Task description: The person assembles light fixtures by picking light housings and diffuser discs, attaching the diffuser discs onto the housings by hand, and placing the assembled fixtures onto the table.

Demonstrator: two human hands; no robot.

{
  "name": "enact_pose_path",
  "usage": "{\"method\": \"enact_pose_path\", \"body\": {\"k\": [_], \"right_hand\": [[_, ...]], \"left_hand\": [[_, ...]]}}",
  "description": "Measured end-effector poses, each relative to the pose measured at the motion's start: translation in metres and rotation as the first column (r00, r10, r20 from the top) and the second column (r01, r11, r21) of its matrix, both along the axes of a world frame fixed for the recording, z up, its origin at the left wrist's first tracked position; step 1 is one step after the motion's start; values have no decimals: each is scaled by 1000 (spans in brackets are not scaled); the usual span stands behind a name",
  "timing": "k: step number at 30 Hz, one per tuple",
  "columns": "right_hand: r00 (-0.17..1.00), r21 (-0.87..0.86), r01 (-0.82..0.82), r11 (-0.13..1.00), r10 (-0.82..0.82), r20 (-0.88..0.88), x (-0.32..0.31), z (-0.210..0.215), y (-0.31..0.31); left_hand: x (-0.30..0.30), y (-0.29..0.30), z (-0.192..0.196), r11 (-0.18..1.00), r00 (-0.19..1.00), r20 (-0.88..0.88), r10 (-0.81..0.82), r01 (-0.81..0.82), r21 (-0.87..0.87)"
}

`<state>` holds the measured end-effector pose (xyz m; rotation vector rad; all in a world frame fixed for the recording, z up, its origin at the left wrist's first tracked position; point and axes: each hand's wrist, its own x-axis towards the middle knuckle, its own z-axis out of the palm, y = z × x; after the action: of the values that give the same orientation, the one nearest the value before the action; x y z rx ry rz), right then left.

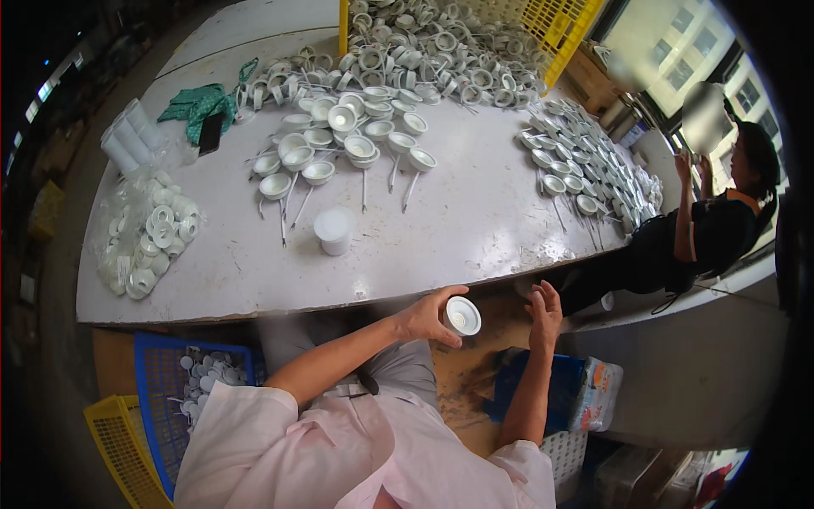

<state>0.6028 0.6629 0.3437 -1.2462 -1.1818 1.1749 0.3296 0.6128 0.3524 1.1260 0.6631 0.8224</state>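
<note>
- Pale pink shirt of the person is nearest to the camera, and below it are grey trousers.
- Left hand is half closed: its fingers curve around the side of a small white cup-like part and have hold of it. This part is in front of the body, just off the table edge, with its open mouth turned up to the camera.
- Right hand is apart from the cup, to the right side of it. Its fingers are loosely bent and partly spread, and the hand looks free.
- On the white table, a white round tub stands near the front edge.
- Behind the tub lies a group of white cup-shaped pieces with thin stems; a big heap of similar pieces is farther back, beside a yellow crate.
- At the right of the table, more such pieces lie close together.
- At the left are a clear bag with white rings, white rolls, a green cloth and a dark phone, which touches the cloth.
- Under the table level, at left, a blue basket contains white discs, and a yellow basket is beside it.
- One co-worker in dark clothes is at the right, with both hands raised.
</note>
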Motion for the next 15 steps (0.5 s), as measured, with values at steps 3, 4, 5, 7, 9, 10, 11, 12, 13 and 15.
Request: {"method": "enact_pose_path", "body": {"k": [3, 4, 5, 7, 9, 10, 11, 12, 13, 15], "right_hand": [[983, -38, 171, 985, -168, 72, -38, -21, 13], [995, -19, 88, 996, -87, 43, -65, -24, 17], [1000, 4, 10, 1000, -11, 16, -93, -26, 19], [981, -26, -187, 982, 188, 45, -159, -15, 23], [921, -92, -348, 933, 359, 150, -221, -2, 28], [880, -66, -414, 908, 418, 224, -246, -6, 35], [862, -74, -438, 896, 442, 247, -270, -4, 40], [868, -110, -446, 888, 459, 190, -286, -1, 43], [866, -148, -462, 874, 481, 135, -301, 6, 44], [858, -170, -479, 861, 500, 116, -317, 4, 52]], "left_hand": [[-45, -48, -16, 962, 965, 170, 200, -160, -220], [-61, -63, -18, 954, 959, 162, 235, -195, -227], [-76, -78, -16, 920, 933, 159, 322, -269, -287], [-101, -104, -19, 868, 894, 146, 424, -356, -346], [-121, -122, -27, 809, 822, 84, 564, -529, -257], [-128, -128, -28, 790, 799, 46, 600, -581, -196], [-132, -135, -28, 783, 791, 47, 609, -592, -190], [-134, -141, -29, 759, 762, 54, 645, -631, -159], [-137, -146, -28, 727, 726, 64, 685, -674, -130], [-143, -155, -23, 697, 697, 54, 715, -703, -141]]}}
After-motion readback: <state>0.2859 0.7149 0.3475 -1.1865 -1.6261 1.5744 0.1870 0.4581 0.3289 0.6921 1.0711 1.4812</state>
